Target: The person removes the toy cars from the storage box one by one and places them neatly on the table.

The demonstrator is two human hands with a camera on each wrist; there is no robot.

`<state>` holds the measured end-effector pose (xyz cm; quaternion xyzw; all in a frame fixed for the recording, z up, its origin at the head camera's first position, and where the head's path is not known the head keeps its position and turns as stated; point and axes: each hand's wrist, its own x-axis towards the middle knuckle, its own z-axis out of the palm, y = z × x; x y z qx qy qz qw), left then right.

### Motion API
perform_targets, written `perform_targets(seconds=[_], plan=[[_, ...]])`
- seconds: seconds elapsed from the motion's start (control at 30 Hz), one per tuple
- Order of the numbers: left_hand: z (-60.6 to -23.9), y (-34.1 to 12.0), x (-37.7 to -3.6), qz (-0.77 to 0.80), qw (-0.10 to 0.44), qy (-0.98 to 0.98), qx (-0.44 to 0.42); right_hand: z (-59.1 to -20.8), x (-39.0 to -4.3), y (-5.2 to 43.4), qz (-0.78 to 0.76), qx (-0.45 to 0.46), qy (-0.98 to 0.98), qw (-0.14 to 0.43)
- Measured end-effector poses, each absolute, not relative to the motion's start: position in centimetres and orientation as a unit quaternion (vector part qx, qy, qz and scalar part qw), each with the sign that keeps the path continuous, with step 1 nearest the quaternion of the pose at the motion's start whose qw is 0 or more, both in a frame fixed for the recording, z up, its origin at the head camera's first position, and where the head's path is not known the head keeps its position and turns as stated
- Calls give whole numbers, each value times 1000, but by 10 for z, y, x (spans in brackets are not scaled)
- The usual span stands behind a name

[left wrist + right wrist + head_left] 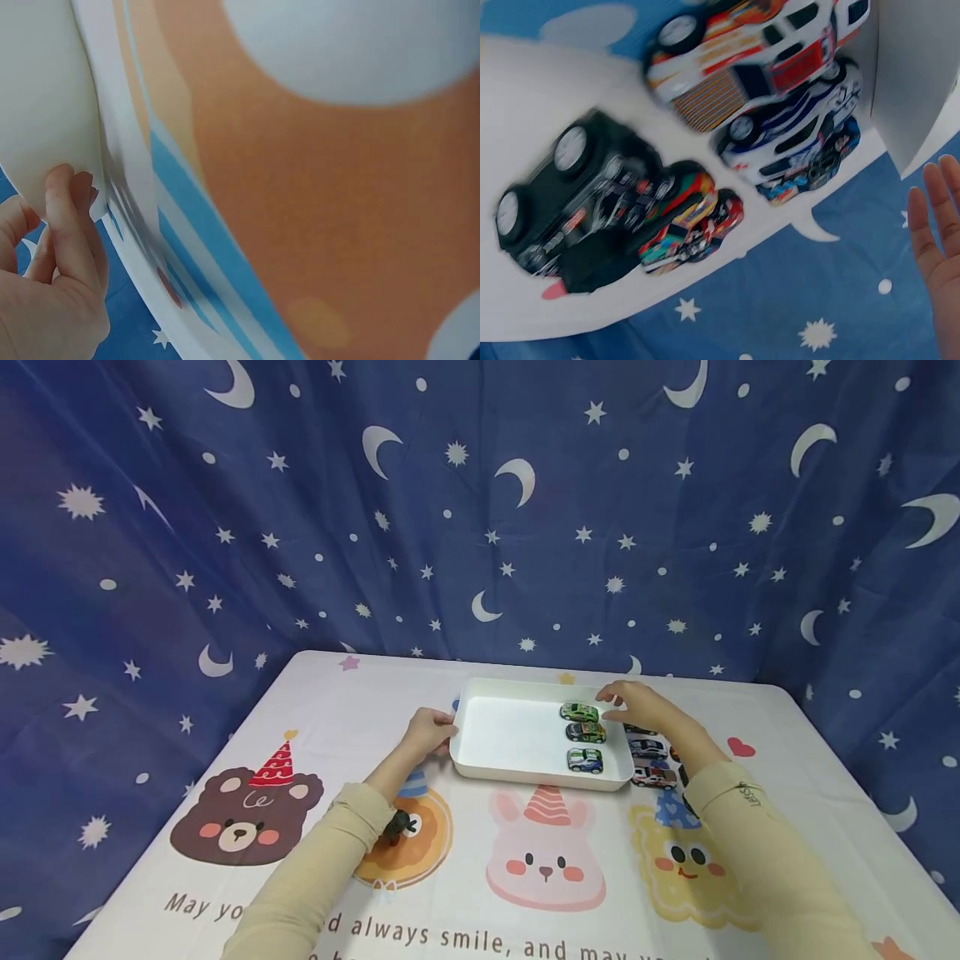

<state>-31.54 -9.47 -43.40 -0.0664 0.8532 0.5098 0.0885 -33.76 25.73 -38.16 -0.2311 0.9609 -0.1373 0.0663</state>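
White tray (510, 735) at table (337, 710) centre, left hand (429, 732) gripping its left wall, held three green toy cars (585, 733) along its right side; right hand (633, 703), fingers loosely spread, hovered empty above the far car; several cars (651, 762) remained outside, right.

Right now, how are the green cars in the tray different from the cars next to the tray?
The green cars stand in a neat single column inside the white tray, while the other cars are bunched together on the tablecloth to its right. The green cars match in colour; the other cars are mixed: white, black and striped. The right hand hovers by the top green car; the other cars lie under its wrist. All are small toy cars.
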Motion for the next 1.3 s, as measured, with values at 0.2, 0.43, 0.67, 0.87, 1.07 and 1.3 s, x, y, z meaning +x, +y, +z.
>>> perform_targets(seconds=[0.2, 0.43, 0.67, 0.87, 1.07, 1.3], plan=[[-427, -92, -317, 505, 90, 856, -59, -389, -349, 247, -146, -214, 964, 61], [-426, -95, -317, 498, 93, 860, -64, -401, -360, 233, -151, -204, 966, 53], [-428, -95, -314, 498, 99, 860, -58, -412, -361, 224, -120, -183, 973, 69], [-429, -95, -314, 507, 101, 854, -53, -417, -363, 225, -83, -176, 978, 69], [-428, -96, -314, 505, 97, 855, -59, -419, -366, 221, -85, -174, 978, 72], [-431, -98, -315, 507, 98, 854, -65, -421, -370, 219, -92, -179, 977, 71]])
